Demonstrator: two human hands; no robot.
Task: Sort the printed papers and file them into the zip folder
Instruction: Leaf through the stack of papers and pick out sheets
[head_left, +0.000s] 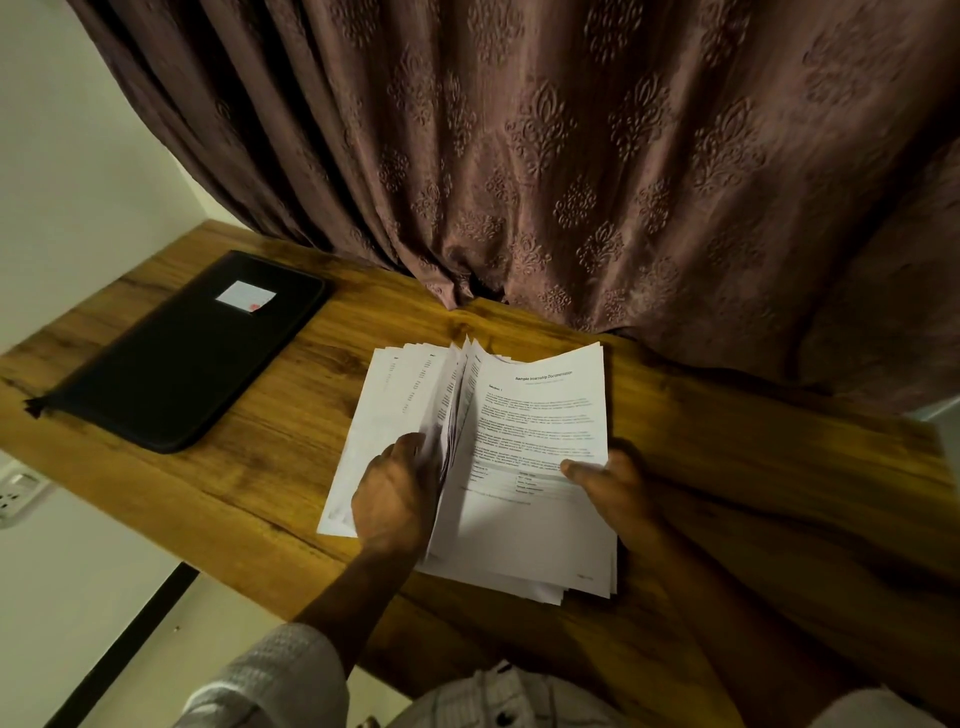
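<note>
Head view. Printed papers lie at centre frame on the wooden counter. The stack is split open like a book. The left portion is fanned, with several sheets standing on edge. The right portion lies flat, and its top sheet is a typed page with a heading and a small table low down. The text is too blurred to read.

Left hand: fingers curled into the fan at the lower left of the stack, gripping the lifted sheets.

Right hand: thumb pressed on the top page near its right edge, fingers hidden beneath. Reads as a pinch on the right portion.

Zip folder: black, flat on the counter at upper left of the frame, well apart from the papers, with a white label on its cover. Looks zipped shut. A brown patterned curtain hangs behind.

Step in hand (judgement): sorting, by leafing through the stack. Filing not begun.

Next move calls for squaring the sheets into one even stack, then freeing one hand to reach up-left and unzip the folder. Risk: the fanned sheets may slide or crease if released unevenly.
</note>
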